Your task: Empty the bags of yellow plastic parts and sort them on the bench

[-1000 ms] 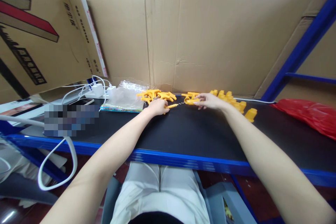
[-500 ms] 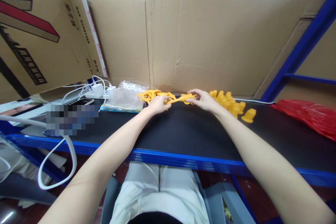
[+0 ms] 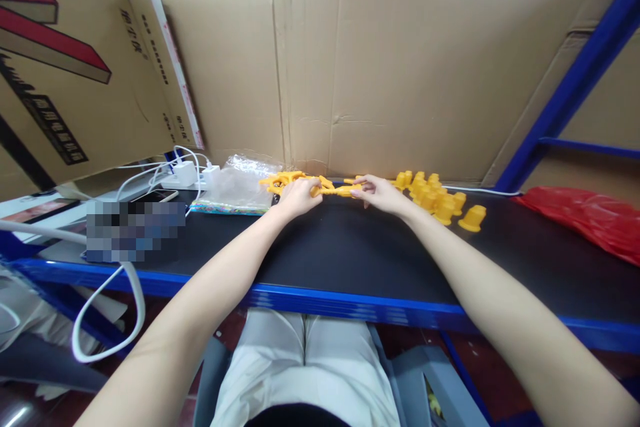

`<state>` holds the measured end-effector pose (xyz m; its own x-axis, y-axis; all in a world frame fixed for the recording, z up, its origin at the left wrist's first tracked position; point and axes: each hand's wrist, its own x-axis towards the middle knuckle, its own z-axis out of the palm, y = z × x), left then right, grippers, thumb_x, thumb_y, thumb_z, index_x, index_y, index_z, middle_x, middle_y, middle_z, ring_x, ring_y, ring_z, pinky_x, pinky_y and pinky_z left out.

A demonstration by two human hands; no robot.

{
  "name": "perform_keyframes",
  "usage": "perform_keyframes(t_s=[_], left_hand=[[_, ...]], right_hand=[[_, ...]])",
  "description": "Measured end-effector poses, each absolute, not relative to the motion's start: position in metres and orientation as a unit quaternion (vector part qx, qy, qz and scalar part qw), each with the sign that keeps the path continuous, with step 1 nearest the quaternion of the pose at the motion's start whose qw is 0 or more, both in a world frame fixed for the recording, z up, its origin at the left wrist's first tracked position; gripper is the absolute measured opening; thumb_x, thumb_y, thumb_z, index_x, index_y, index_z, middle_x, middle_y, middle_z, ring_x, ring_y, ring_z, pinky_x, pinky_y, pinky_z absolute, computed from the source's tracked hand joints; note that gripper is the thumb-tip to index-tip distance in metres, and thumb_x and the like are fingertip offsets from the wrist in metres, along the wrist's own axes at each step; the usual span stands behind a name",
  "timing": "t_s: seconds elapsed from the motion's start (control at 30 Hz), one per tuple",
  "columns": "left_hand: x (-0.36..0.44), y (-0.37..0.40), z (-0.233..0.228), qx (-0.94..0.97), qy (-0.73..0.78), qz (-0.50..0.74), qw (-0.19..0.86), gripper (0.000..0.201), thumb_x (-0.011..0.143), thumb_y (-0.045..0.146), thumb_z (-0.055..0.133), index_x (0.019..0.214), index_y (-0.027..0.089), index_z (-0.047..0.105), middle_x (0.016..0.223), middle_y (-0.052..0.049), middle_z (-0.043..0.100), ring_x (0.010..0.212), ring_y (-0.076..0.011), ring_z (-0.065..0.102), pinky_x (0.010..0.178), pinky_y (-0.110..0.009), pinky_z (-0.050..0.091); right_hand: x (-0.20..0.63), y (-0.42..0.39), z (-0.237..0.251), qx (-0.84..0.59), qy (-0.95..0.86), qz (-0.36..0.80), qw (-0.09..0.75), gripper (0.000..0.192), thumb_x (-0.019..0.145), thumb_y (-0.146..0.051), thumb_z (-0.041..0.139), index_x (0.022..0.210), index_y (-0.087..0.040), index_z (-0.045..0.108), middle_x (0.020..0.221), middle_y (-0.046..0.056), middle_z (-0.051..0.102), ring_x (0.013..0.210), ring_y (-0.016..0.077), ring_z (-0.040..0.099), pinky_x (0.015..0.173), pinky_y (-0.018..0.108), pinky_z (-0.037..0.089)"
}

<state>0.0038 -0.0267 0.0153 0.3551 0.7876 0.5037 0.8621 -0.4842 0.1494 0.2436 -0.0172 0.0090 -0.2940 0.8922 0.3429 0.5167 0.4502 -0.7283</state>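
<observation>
My left hand (image 3: 299, 196) is closed on one end of a thin yellow plastic piece (image 3: 345, 191) above the black tabletop. The fingers of my right hand (image 3: 379, 194) pinch the other end of that piece, so both hands hold it between them. Its exact kind is too small to make out. Behind my left hand lies a pile of yellow plastic parts (image 3: 280, 180) with slender arms, partly hidden by the hand. Several yellow plastic cups with flanged rims (image 3: 431, 195) stand in a cluster to the right of my right hand. One flanged cup (image 3: 472, 219) stands a little apart from them.
A clear plastic bag (image 3: 237, 185) lies left of the pile. White chargers and cables (image 3: 185, 173) sit farther left, near a blurred-out object (image 3: 135, 230). On the right is a red plastic bag (image 3: 585, 223). Cardboard (image 3: 410, 73) walls the back; a blue rail (image 3: 350, 307) edges the front.
My right hand has shifted slightly left and its end of the yellow piece has come closer to my left hand. Both hands still hold the piece.
</observation>
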Motion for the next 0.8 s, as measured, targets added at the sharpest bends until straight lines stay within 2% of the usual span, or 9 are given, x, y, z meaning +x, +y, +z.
perform_keyframes(t_s=[0.1,0.2,0.33,0.47,0.6,0.67,0.7,0.8], left_hand=[[0.003,-0.024,0.014,-0.821,-0.502,-0.264,0.058,0.025,0.077,0.029,0.054,0.097,0.022,0.066,0.092,-0.005,0.069,0.086,-0.0230,0.063,0.072,-0.031,0.046],[0.003,-0.024,0.013,-0.824,-0.495,-0.270,0.057,0.026,0.078,0.029,0.053,0.098,0.022,0.066,0.091,-0.005,0.069,0.085,-0.0221,0.063,0.072,-0.030,0.045],[0.002,-0.026,0.016,-0.826,-0.479,-0.287,0.076,0.025,0.078,0.029,0.052,0.096,0.021,0.067,0.086,-0.005,0.069,0.081,-0.0199,0.063,0.071,-0.028,0.044],[0.002,-0.028,0.017,-0.819,-0.491,-0.285,0.081,0.026,0.077,0.029,0.052,0.097,0.021,0.066,0.086,-0.004,0.069,0.081,-0.0196,0.062,0.070,-0.027,0.044],[0.002,-0.026,0.016,-0.812,-0.511,-0.274,0.070,0.026,0.077,0.029,0.052,0.098,0.021,0.066,0.087,-0.005,0.069,0.081,-0.0201,0.062,0.069,-0.028,0.044],[0.001,-0.024,0.016,-0.812,-0.509,-0.276,0.070,0.026,0.077,0.029,0.052,0.098,0.021,0.066,0.087,-0.005,0.069,0.081,-0.0205,0.062,0.069,-0.028,0.044],[0.001,-0.024,0.015,-0.814,-0.506,-0.278,0.070,0.026,0.077,0.029,0.052,0.097,0.021,0.066,0.087,-0.005,0.069,0.081,-0.0206,0.062,0.069,-0.028,0.043],[0.000,-0.023,0.015,-0.821,-0.491,-0.283,0.076,0.025,0.077,0.029,0.052,0.097,0.021,0.066,0.086,-0.005,0.068,0.080,-0.0203,0.062,0.069,-0.028,0.043]], right_hand=[[0.247,-0.017,0.009,-0.451,-0.744,0.346,0.351,0.045,0.074,-0.033,0.068,0.112,-0.018,0.049,0.075,0.001,0.062,0.058,0.0113,0.060,0.058,0.027,0.051],[0.252,-0.019,0.014,-0.427,-0.725,0.409,0.353,0.050,0.068,-0.030,0.075,0.109,-0.019,0.048,0.078,0.000,0.064,0.062,0.0114,0.062,0.063,0.028,0.053],[0.250,-0.025,0.018,-0.426,-0.707,0.440,0.352,0.036,0.074,-0.045,0.068,0.090,-0.015,0.055,0.075,0.006,0.067,0.053,0.0099,0.057,0.059,0.028,0.051],[0.243,-0.029,0.018,-0.447,-0.678,0.460,0.359,0.040,0.081,-0.053,0.057,0.075,-0.014,0.056,0.068,0.009,0.067,0.048,0.0100,0.056,0.053,0.026,0.049],[0.242,-0.031,0.018,-0.430,-0.665,0.489,0.365,0.034,0.078,-0.043,0.066,0.095,-0.016,0.054,0.069,0.005,0.067,0.052,0.0105,0.059,0.056,0.025,0.051],[0.245,-0.031,0.018,-0.416,-0.670,0.495,0.365,0.045,0.071,-0.034,0.074,0.104,-0.017,0.049,0.070,0.002,0.068,0.055,0.0105,0.060,0.059,0.025,0.051],[0.246,-0.031,0.018,-0.412,-0.672,0.494,0.367,0.047,0.069,-0.032,0.076,0.104,-0.017,0.048,0.070,0.002,0.068,0.055,0.0104,0.060,0.059,0.025,0.051],[0.247,-0.030,0.018,-0.412,-0.680,0.486,0.362,0.037,0.073,-0.040,0.072,0.091,-0.015,0.051,0.068,0.004,0.068,0.052,0.0101,0.059,0.056,0.025,0.050]])
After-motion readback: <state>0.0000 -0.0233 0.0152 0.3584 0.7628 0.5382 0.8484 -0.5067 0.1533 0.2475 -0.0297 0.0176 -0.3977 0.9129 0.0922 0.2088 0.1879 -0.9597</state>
